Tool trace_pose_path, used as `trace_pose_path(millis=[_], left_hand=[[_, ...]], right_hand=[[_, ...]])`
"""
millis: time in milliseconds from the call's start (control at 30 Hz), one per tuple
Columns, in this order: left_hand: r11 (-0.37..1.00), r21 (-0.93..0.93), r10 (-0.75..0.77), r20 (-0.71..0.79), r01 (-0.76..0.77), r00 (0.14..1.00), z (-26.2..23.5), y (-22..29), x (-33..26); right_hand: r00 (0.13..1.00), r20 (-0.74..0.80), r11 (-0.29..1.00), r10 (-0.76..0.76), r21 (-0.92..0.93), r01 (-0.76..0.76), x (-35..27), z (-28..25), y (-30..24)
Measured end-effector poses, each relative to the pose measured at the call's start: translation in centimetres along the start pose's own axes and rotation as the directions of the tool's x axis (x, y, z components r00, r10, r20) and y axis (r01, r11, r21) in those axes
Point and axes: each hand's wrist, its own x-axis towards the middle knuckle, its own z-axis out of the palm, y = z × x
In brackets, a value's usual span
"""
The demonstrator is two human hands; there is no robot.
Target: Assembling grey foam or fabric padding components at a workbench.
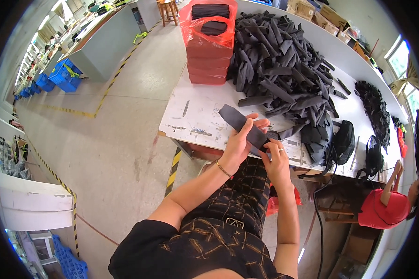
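A flat black fabric strip (239, 122) slants across the front edge of the white table, held between my two hands. My left hand (241, 142) grips it around its middle, thumb on top and fingers behind. At its lower right end, my right hand (275, 162) pinches it with thumb and fingers. Just beyond lies a large heap of black fabric pieces (279, 65), many folded or curled. A red plastic bag (208, 69) stands left of the heap, with stacked black pieces showing in its opening.
The white table (181, 102) has a raised back rim. Black bundles (344, 142) and another dark pile (375, 109) lie to the right. A co-worker in a red top (381, 209) sits at the far right. Blue crates (63, 76) and a stool (167, 10) stand beyond the aisle.
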Motion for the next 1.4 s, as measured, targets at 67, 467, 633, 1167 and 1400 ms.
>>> trace_pose_path(millis=[67, 467, 633, 1167, 1400], left_hand=[[0.999, 0.022, 0.033, 0.01, -0.033, 0.999, -0.5, -0.6, 0.1], [0.996, -0.074, 0.052, -0.008, -0.052, 0.999, 0.0, -3.0, -0.9], [0.996, -0.067, 0.057, -0.019, -0.058, 0.998, -0.3, -3.1, -0.8], [0.995, 0.05, 0.084, 0.057, -0.087, 0.995, -0.8, -0.9, 0.5], [0.993, 0.02, 0.12, -0.026, -0.12, 0.992, -2.9, 0.4, 0.4]], right_hand=[[0.999, -0.011, 0.999, -0.048, -0.007, 0.048, 0.3, 0.0, 0.0], [0.994, -0.073, 0.994, -0.08, 0.073, 0.085, 0.4, 1.1, 0.9], [0.996, -0.06, 0.995, -0.07, 0.07, 0.074, 0.6, 1.2, 0.8], [0.8, -0.035, 0.514, 0.599, 0.783, -0.35, 0.4, 3.0, -0.8], [0.847, -0.307, 0.84, 0.434, 0.478, -0.258, 1.2, 2.0, -0.5]])
